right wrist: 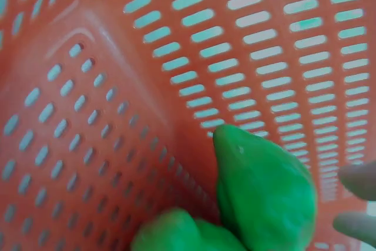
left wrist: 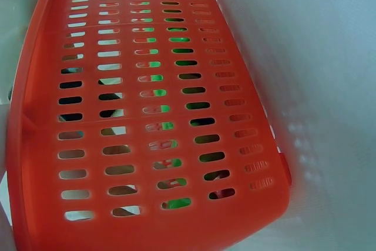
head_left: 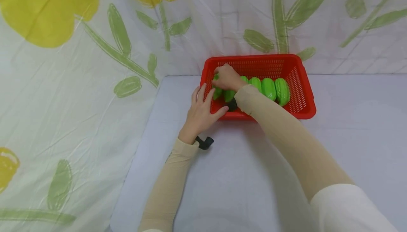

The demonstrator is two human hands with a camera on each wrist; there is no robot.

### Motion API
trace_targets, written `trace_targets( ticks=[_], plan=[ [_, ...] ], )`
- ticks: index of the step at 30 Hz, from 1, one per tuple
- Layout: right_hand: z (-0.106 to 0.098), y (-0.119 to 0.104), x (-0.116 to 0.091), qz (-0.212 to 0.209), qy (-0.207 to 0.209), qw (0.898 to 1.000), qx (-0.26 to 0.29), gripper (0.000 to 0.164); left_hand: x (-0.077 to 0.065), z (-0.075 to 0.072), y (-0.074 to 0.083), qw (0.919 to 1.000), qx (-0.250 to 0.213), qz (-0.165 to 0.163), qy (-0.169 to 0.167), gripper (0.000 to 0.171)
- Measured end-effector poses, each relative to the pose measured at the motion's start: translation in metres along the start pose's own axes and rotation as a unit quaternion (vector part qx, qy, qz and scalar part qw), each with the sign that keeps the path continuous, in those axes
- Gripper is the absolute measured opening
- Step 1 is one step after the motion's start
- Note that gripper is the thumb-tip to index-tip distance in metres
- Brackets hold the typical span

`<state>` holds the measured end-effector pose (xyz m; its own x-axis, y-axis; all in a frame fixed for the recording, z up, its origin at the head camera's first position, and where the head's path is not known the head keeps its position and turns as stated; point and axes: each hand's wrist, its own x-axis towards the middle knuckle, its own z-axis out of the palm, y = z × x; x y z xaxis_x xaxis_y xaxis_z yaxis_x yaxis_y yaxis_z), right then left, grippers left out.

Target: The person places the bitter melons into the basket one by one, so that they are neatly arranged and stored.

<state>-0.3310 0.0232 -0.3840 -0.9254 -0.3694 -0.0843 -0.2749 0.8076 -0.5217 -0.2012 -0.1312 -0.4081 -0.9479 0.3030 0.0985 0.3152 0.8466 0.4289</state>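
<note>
Several glossy green lobed vegetables [head_left: 268,88] lie in a row inside a red perforated basket [head_left: 305,110], their kind not certain. My right hand [head_left: 228,78] reaches into its left end, fingers curled about the leftmost green vegetable [head_left: 217,93]. In the right wrist view, one green vegetable [right wrist: 264,189] stands near the basket wall, with another blurred at the bottom edge. My left hand [head_left: 201,113] rests at the front left corner of the basket, fingers spread and thumb along the rim. The left wrist view shows the basket wall [left wrist: 129,227] from outside, with green behind its slots.
The basket stands on a pale table [head_left: 229,175], close to a flower-printed curtain [head_left: 216,23] at the back. More of this printed cloth hangs on the left. Black wrist devices [head_left: 206,143] sit beneath both wrists.
</note>
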Motion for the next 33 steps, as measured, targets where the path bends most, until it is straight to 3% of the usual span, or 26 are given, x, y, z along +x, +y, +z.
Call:
trace_targets(
  ticks=[6, 17, 23, 33],
  plan=[
    [-0.014, 0.009, -0.012, -0.026, 0.017, 0.999, 0.022, 0.053, 0.001, -0.001, -0.001, 1.0000, 0.002, 0.001, -0.002, 0.085],
    [-0.052, 0.025, -0.035, -0.015, 0.016, 0.999, 0.044, 0.055, 0.006, -0.002, -0.004, 0.9999, 0.005, -0.009, -0.010, 0.086],
    [-0.068, 0.030, -0.062, -0.031, 0.030, 0.999, 0.023, 0.059, 0.009, 0.000, -0.006, 0.9999, 0.009, -0.005, -0.009, 0.086],
    [-0.076, 0.031, -0.110, -0.044, 0.046, 0.998, 0.001, 0.071, 0.007, 0.000, -0.012, 0.9999, 0.008, -0.011, -0.010, 0.086]
  ],
)
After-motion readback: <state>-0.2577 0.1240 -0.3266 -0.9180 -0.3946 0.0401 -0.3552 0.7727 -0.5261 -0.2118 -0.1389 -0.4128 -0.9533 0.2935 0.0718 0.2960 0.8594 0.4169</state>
